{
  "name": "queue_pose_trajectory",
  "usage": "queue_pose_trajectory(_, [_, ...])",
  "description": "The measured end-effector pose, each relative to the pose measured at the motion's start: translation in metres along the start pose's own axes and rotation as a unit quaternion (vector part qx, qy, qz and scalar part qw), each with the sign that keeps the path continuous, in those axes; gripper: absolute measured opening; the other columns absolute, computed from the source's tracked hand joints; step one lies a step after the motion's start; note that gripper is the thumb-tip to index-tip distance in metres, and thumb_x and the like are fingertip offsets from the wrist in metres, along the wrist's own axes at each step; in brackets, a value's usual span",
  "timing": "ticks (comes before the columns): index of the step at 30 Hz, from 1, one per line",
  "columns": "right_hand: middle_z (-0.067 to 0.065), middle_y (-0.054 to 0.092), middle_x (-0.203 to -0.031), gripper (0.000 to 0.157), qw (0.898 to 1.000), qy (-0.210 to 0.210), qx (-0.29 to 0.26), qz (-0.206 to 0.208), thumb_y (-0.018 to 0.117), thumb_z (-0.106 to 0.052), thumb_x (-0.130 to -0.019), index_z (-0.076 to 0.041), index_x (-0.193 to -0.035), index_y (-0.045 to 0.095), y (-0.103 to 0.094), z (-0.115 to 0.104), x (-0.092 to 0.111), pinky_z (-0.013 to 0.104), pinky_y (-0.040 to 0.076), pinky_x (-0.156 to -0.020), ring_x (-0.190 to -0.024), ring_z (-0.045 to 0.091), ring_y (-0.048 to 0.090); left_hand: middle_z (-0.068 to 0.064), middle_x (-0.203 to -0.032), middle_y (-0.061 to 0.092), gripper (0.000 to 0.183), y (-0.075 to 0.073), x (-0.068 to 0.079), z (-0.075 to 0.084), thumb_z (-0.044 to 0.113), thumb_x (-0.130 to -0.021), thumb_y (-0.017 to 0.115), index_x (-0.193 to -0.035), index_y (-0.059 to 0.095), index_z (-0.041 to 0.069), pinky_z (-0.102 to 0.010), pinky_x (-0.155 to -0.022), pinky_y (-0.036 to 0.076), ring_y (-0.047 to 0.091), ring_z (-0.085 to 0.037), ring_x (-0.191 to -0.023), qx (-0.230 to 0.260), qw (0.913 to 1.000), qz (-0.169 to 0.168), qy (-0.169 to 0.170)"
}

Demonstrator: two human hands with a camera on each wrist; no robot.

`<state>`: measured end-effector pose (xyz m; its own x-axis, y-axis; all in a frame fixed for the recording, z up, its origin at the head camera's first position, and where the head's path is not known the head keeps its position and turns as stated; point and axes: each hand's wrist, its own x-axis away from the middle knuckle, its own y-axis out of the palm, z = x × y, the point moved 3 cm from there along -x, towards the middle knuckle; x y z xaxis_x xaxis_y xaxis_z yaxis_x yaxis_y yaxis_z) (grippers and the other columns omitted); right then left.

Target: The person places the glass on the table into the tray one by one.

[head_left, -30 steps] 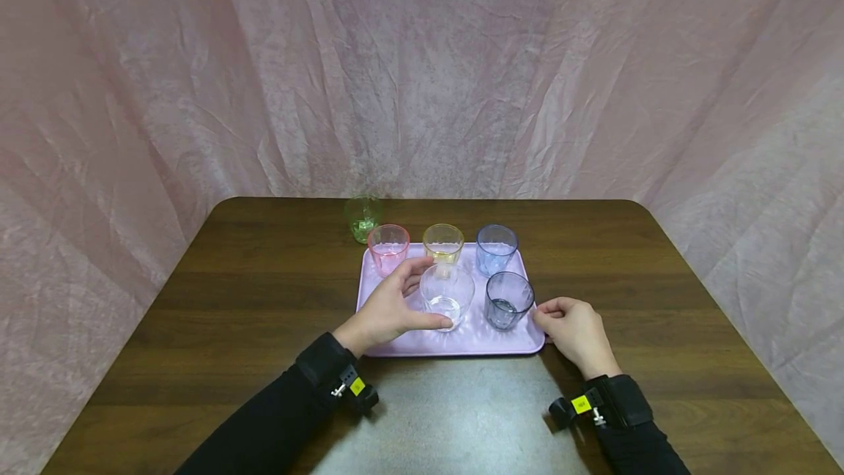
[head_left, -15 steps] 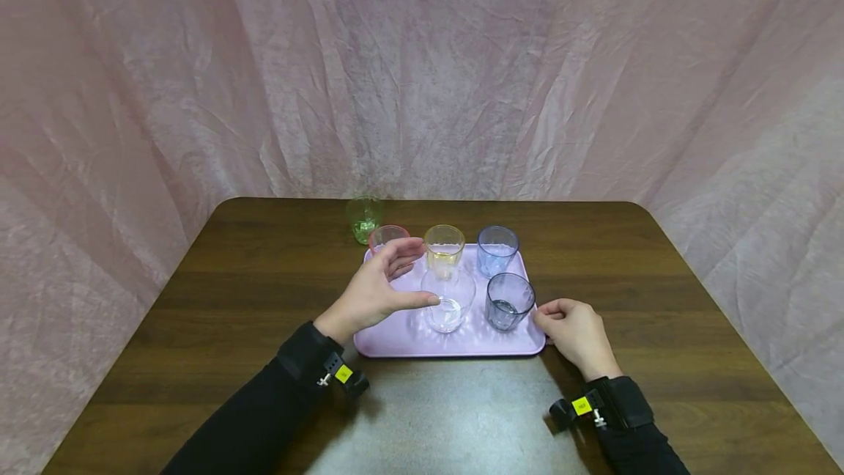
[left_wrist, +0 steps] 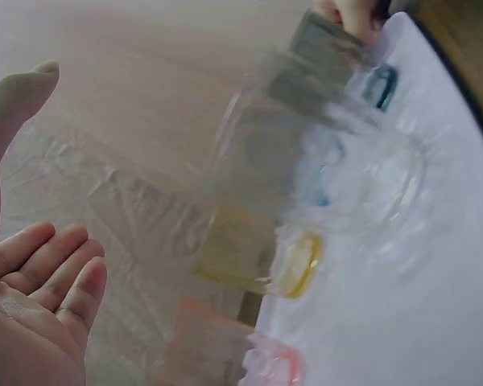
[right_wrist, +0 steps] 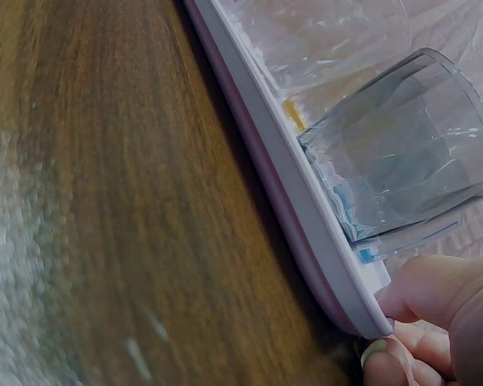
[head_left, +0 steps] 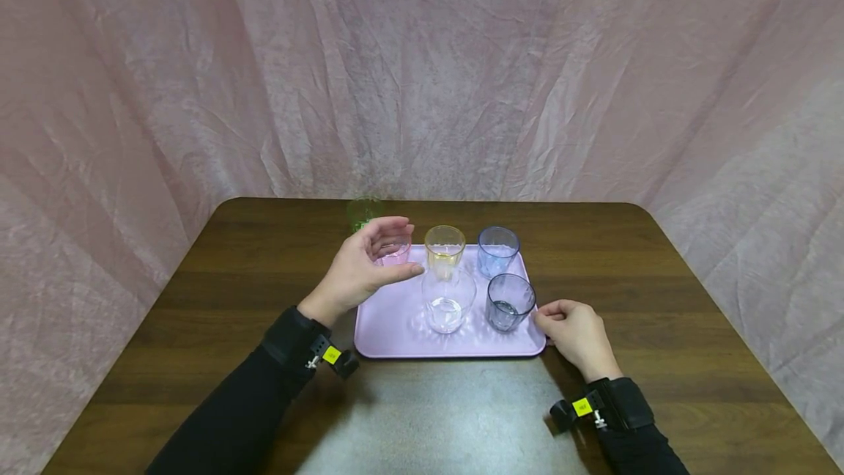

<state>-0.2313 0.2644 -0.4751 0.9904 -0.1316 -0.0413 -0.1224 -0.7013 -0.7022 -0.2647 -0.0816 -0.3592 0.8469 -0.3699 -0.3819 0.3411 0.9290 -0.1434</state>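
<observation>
My left hand (head_left: 359,262) is raised over the left side of the lilac tray (head_left: 389,332), thumb and fingers spread around nothing. It partly covers the pink glass (head_left: 398,256) and the green glass (head_left: 359,210) behind. A clear glass (head_left: 448,306) stands upright on the tray, apart from that hand, as the left wrist view also shows. My right hand (head_left: 576,332) pinches the tray's right edge near the front corner. Close by its fingers stands a grey glass (right_wrist: 402,153). Behind are a yellow glass (head_left: 445,246) and a blue glass (head_left: 497,251).
The green glass stands on the wooden table (head_left: 264,292) beyond the tray's back left corner. A pink crushed-velvet curtain (head_left: 422,72) hangs behind the table's far edge.
My left hand has let go of the clear glass and moved back and to the left, up over the pink glass. The right hand has stayed on the tray's edge.
</observation>
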Motion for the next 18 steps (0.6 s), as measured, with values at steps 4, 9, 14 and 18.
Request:
queue_pose_trajectory(4, [0.003,0.070,-0.076,0.015,1.000,-0.001,0.004,0.000,0.073,-0.020,-0.087,-0.005,-0.088,0.073,0.000,0.000,0.000,0.026,0.052,-0.054,-0.059,0.011,0.063,-0.023,-0.129,0.054,0.067,-0.011,-0.004,0.006,-0.011,-0.077,0.079,-0.134,0.045,-0.009,-0.060,-0.102,0.034,0.051,-0.033,-0.118,-0.003,0.9998,0.016,0.009])
queue_pose_trajectory(9, [0.003,0.070,-0.076,0.015,1.000,-0.003,0.006,0.000,0.073,-0.020,-0.087,-0.006,-0.088,0.073,0.000,0.000,0.000,0.027,0.052,-0.054,-0.059,0.011,0.063,-0.021,-0.131,0.054,0.065,-0.025,-0.010,0.011,-0.006,-0.080,0.079,-0.136,0.045,-0.008,-0.056,-0.105,0.034,0.049,-0.027,-0.121,-0.020,0.9990,0.041,-0.001])
queue_pose_trajectory(14, [0.002,0.069,-0.076,0.015,1.000,-0.003,0.004,-0.004,0.072,-0.021,-0.088,-0.005,-0.088,0.073,0.000,0.000,0.001,0.027,0.051,-0.053,-0.059,0.011,0.062,-0.021,-0.132,0.053,0.063,-0.040,-0.015,0.012,-0.003,-0.082,0.078,-0.136,0.045,-0.008,-0.054,-0.105,0.035,0.048,-0.029,-0.122,-0.046,0.9964,0.070,0.006])
queue_pose_trajectory(18, [0.002,0.069,-0.077,0.016,1.000,-0.001,0.002,-0.006,0.073,-0.021,-0.088,-0.005,-0.089,0.073,0.000,0.000,0.001,0.027,0.051,-0.053,-0.059,0.012,0.062,-0.023,-0.133,0.052,0.062,-0.051,-0.018,0.010,-0.001,-0.084,0.076,-0.136,0.044,-0.009,-0.054,-0.105,0.035,0.048,-0.030,-0.122,-0.062,0.9932,0.098,0.012])
